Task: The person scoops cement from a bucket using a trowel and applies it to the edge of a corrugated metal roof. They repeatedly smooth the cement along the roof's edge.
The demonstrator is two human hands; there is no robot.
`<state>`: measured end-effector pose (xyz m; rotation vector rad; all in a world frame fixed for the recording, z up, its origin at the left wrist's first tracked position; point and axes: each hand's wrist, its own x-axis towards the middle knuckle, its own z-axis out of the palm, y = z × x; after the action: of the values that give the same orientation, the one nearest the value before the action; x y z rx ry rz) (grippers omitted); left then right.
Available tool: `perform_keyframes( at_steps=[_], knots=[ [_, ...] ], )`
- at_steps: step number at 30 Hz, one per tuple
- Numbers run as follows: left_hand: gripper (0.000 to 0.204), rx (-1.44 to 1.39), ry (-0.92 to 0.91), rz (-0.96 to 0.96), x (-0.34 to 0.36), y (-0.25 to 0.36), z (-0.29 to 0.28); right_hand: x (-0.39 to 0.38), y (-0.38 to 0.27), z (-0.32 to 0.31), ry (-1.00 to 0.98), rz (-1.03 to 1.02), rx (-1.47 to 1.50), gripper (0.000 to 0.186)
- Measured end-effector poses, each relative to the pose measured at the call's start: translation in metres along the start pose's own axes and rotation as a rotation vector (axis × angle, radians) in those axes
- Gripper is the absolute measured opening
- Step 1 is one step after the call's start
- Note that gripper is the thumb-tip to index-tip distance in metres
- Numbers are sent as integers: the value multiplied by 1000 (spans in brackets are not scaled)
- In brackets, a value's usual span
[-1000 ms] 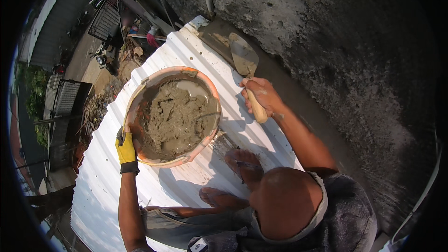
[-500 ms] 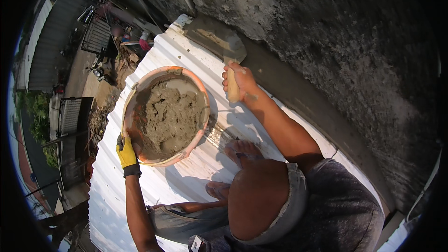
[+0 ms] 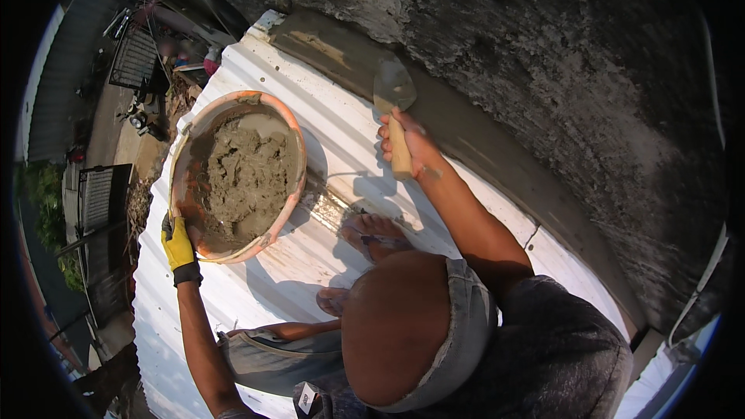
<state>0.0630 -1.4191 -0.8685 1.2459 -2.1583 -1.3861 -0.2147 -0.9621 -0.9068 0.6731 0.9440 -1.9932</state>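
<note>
My left hand (image 3: 180,250), in a yellow and black glove, grips the near left rim of a round orange bucket (image 3: 289,216). Wet grey-brown mortar (image 3: 252,174) fills much of it, with a lighter watery patch toward the far side. My bare right hand (image 3: 411,143) is closed around the wooden handle of a trowel (image 3: 395,87). Its mortar-smeared blade points away from me, over the edge of a smooth mortar strip (image 3: 473,136) along the wall's foot. Whether the blade touches the strip, I cannot tell.
White corrugated roofing sheet (image 3: 310,97) lies under the bucket and my sandalled feet (image 3: 372,234). A rough grey wall (image 3: 535,70) rises on the right. Beyond the sheet's left edge, far below, are a motorcycle (image 3: 140,119), metal gates (image 3: 105,198) and blurred figures.
The whole view has shifted, so bucket and roof sit farther left in the picture. Against the wall, the trowel has moved right along the strip and slightly toward me. Both grips are unchanged.
</note>
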Motion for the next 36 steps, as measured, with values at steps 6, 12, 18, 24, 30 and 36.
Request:
perform_keyframes(
  at_steps=[6,12,18,24,30,36],
  knots=[
    [39,86,-19,-16,2,-2,-4,-30,-8,-37,-80,55,14,32],
    [36,15,-22,-17,5,-10,-8,-56,-11,-61,-99,65,38,32],
    [39,110,-43,32,8,-9,-11,-87,-15,-93,3,19,-54,37],
    [39,228,14,61,-2,-1,-6,-141,-20,-128,41,-13,-144,43],
    [43,216,84,5,-14,26,13,-184,-40,-78,154,-46,-515,37],
    [42,173,79,36,-15,28,12,-42,-72,49,-5,-202,-1367,38]
  ],
)
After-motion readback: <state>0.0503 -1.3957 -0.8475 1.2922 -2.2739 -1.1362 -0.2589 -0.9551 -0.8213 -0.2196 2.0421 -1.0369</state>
